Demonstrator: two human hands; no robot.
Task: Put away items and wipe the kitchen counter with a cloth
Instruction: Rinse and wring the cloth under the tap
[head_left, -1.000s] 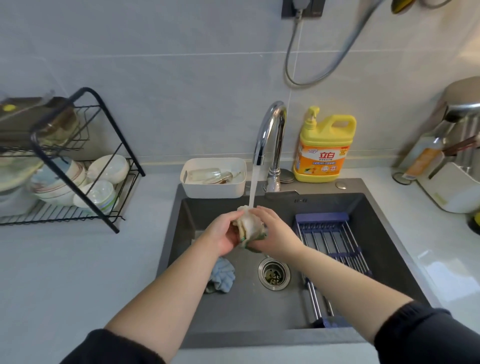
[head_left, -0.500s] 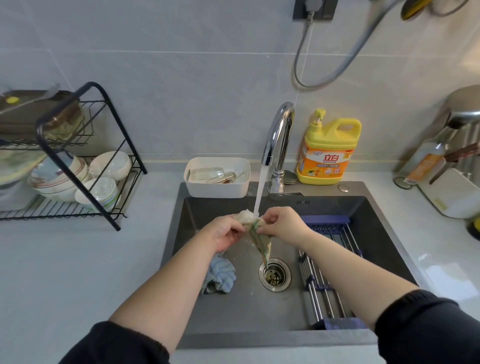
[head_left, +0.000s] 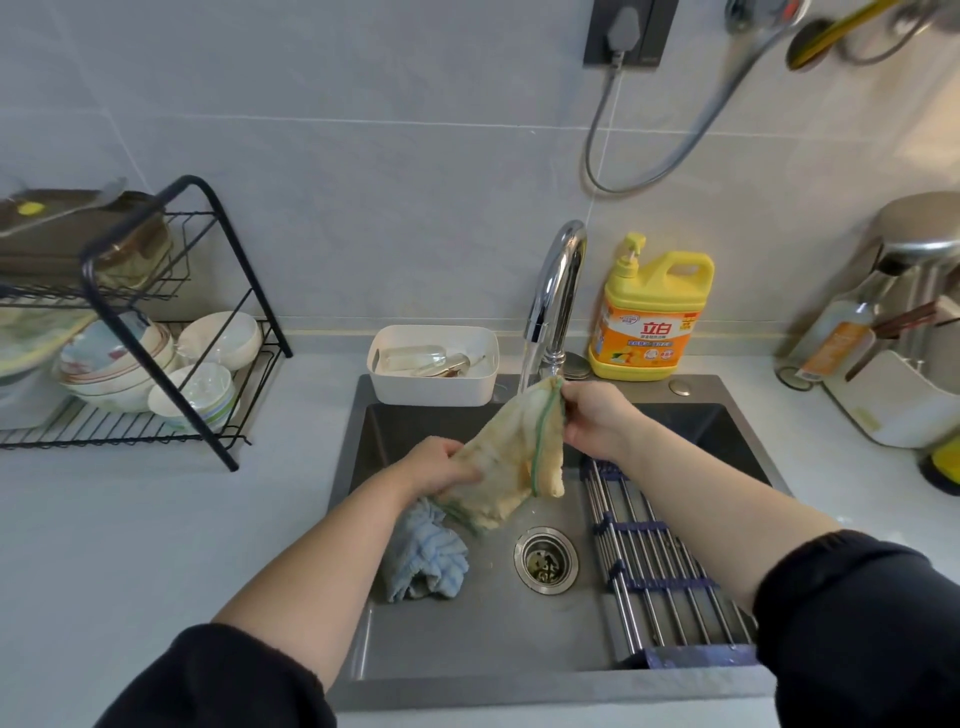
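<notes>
A wet yellowish cloth with a green edge (head_left: 511, 457) hangs stretched over the dark sink (head_left: 483, 644), under water running from the chrome tap (head_left: 558, 291). My right hand (head_left: 597, 421) pinches its upper corner near the water stream. Lower down on the left, my left hand (head_left: 441, 465) grips the cloth's other end. A crumpled light blue cloth (head_left: 428, 558) lies on the sink floor below my left hand, beside the drain (head_left: 545, 558).
A white tub (head_left: 434, 387) sits behind the sink, a yellow detergent bottle (head_left: 649, 317) beside the tap. A black dish rack (head_left: 156, 332) with bowls stands on the left counter. A roll-up rack (head_left: 660, 561) spans the sink's right side. Utensil holder and bottle stand far right.
The cloth was bunched between both hands under the water. Now it is spread open, my right hand lifted toward the tap and my left hand moved down and left.
</notes>
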